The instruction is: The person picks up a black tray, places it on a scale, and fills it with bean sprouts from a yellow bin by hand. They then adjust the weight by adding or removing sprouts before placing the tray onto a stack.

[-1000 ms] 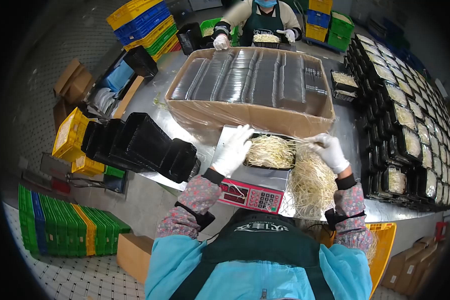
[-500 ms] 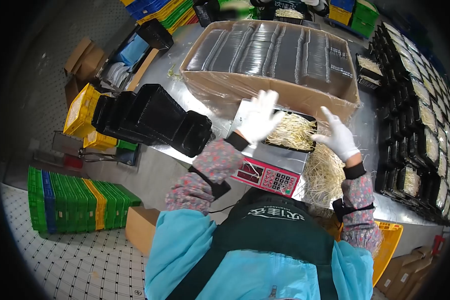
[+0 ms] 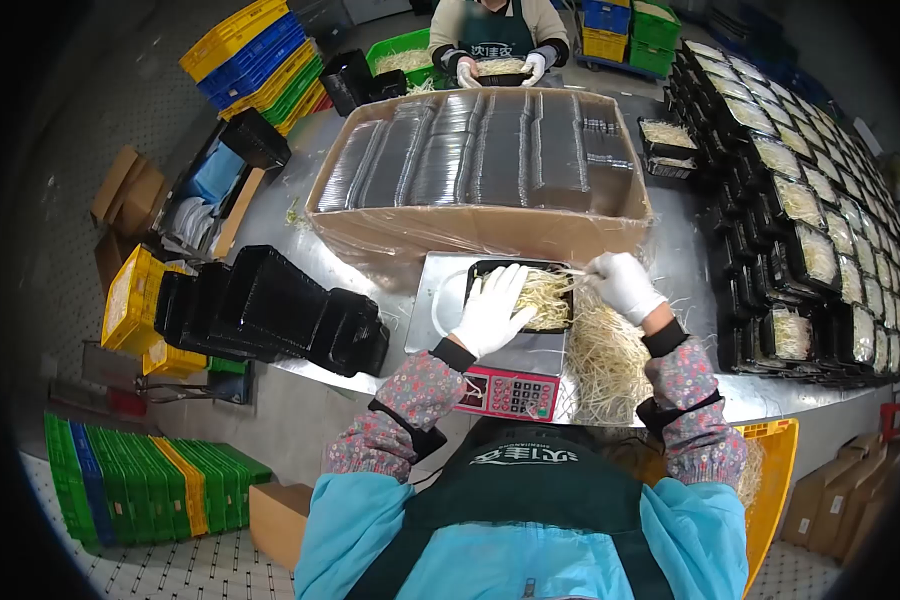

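My left hand (image 3: 492, 312), in a white glove, lies with fingers stretched over the left part of a black tray (image 3: 479, 267) of bean sprouts (image 3: 545, 300). The tray sits on the metal platform of a scale with a red keypad panel (image 3: 508, 393). At the tray's upper right corner, my right hand (image 3: 627, 288), also gloved, is closed with its fingertips pinched together. A few pale sprout strands show between those fingertips and the tray. Under and in front of the right hand, a loose sprout pile (image 3: 605, 365) lies on the metal table.
A large carton (image 3: 480, 232) of stacked clear lids stands behind the scale. Nested black trays (image 3: 270, 310) lie to the left. Filled sprout trays (image 3: 800, 255) are stacked high on the right. Across the table, a co-worker (image 3: 497, 45) holds a tray. A yellow crate (image 3: 775, 490) stands below right.
My left hand has come down onto the sprouts in the tray. The right hand has gone from spread fingers to a pinch at the tray's upper corner. The camera view has shifted.
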